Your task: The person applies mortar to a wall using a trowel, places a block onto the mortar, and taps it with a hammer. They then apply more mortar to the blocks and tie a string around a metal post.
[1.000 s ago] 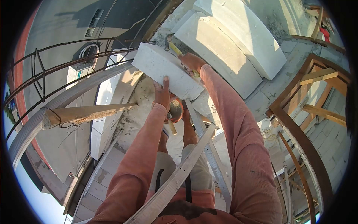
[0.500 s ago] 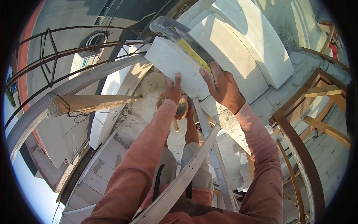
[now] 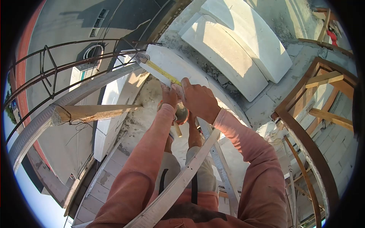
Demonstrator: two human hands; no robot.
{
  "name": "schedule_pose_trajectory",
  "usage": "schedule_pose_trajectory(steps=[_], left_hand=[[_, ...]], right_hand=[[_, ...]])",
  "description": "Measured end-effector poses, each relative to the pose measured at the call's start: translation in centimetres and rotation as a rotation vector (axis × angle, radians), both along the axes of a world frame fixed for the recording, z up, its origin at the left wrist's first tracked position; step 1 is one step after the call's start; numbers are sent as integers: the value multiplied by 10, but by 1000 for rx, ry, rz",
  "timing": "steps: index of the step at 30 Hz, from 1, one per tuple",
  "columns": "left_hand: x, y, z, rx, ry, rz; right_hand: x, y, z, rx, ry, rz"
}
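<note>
Just above centre, toward 12 o'clock, a white block (image 3: 190, 70) lies slantwise, its upper-left end near 11 o'clock. A yellow-handled tool (image 3: 164, 72) extends along its near edge, with its grey head toward 11 o'clock; the head's exact form appears unclear at this angle.

Right hand (image 3: 199, 99): fingers closed narrowly around the lower end of the handle, back of hand upward. Left hand (image 3: 169, 95): thumb up at the block's near edge, just beside the right hand; the spread of its other fingers cannot be told, as they are hidden.

Below the hands, an orange-rimmed bowl (image 3: 183, 115) is partly hidden, with a short wooden stick (image 3: 178, 130) beside it.

At 1 o'clock, two curved white slabs (image 3: 228, 57) lie side by side, apart from the hands. At 9 o'clock, a wooden post (image 3: 97, 113) points inward; at 10 o'clock, bent steel bars (image 3: 81, 57). At 3 o'clock, a brown timber frame (image 3: 304, 136). At 6 o'clock, a pale board (image 3: 180, 182) crosses diagonally above the person's legs.
</note>
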State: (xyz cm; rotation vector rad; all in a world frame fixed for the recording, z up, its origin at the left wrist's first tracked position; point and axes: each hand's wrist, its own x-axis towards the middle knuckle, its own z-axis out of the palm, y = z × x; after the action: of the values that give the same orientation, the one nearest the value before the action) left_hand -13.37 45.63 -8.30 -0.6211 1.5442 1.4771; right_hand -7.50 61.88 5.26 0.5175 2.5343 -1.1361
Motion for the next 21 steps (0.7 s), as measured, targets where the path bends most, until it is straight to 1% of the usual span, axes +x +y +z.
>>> schedule_pose_trajectory(steps=[1,2,3,4,6,7,8,10,11,13,15,16,18,21], left_hand=[[3,-18,-38,229,-42,157],[4,-36,-68,480,-139,303],[2,-38,-71,611,-223,364],[8,-36,-74,401,-69,239],[6,-12,-30,89,55,60],[-2,10,10,-6,28,6],[-6,19,33,-106,-3,-56],[-14,18,25,-106,28,-39],[-3,13,24,-110,10,-48],[-2,4,-14,-69,175,-49],[12,-12,-17,-42,169,-18],[12,-17,-21,-7,117,15],[0,-6,-19,-1,99,26],[5,8,3,-83,86,-26]], right_hand=[[-1,-3,11,-32,15,6],[-4,-4,16,-53,41,7],[-3,-4,10,-43,23,17],[-3,-4,-1,-31,6,29],[0,-4,-28,-8,-52,45],[3,-2,-47,9,-93,48],[2,-2,-46,19,-137,43],[-7,-5,-46,0,-134,29],[1,-10,-37,-16,-166,5],[-6,-12,-36,0,-154,-32],[5,-24,-31,-48,-170,-54],[8,-24,-30,-74,-157,-61],[3,-18,-29,-127,-138,-106],[15,-19,-23,-262,-164,-222]])
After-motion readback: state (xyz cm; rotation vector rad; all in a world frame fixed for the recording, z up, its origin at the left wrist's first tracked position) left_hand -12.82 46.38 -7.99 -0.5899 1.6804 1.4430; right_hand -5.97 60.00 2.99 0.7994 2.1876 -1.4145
